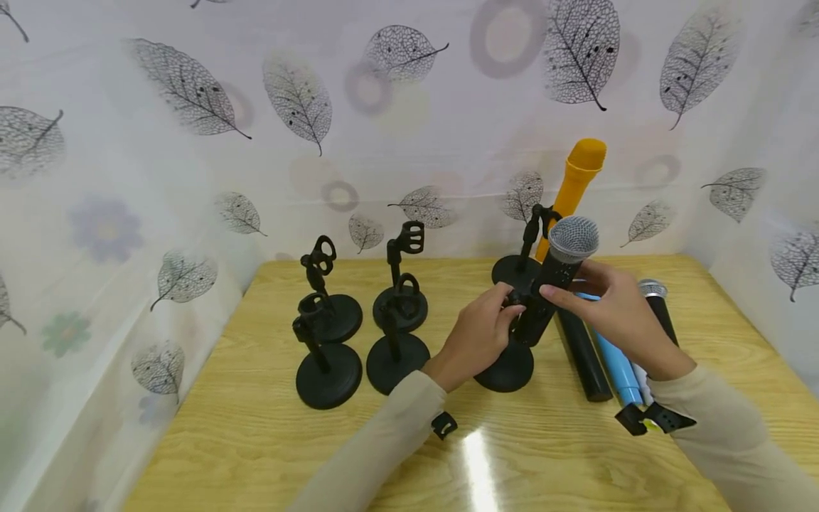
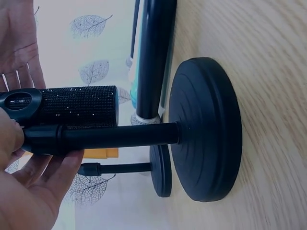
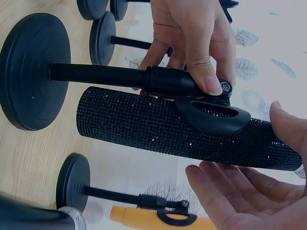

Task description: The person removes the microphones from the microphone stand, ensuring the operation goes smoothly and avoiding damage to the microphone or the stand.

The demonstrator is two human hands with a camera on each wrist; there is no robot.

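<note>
A black glittery microphone [image 1: 541,299] with a silver mesh head sits tilted in the ring clip [image 3: 213,115] of a black desk stand [image 2: 206,129]. My left hand [image 1: 476,331] grips that stand's neck just under the clip, thumb near the clip's joint. Around the upper part of the microphone is my right hand [image 1: 617,313], its fingers [image 3: 216,191] fairly straight along one side and the thumb on the other. The stand's round base is on the wooden table. Behind it, an orange microphone [image 1: 576,178] leans in the clip of another stand [image 1: 515,269].
Several stands with unfilled clips, including a front-left stand [image 1: 328,377] and a back stand [image 1: 399,309], occupy the table's left half. To the right lie a black microphone [image 1: 585,359], a blue microphone [image 1: 617,366] and a silver-headed microphone [image 1: 659,309]. A leaf-patterned curtain [image 1: 409,128] hangs behind.
</note>
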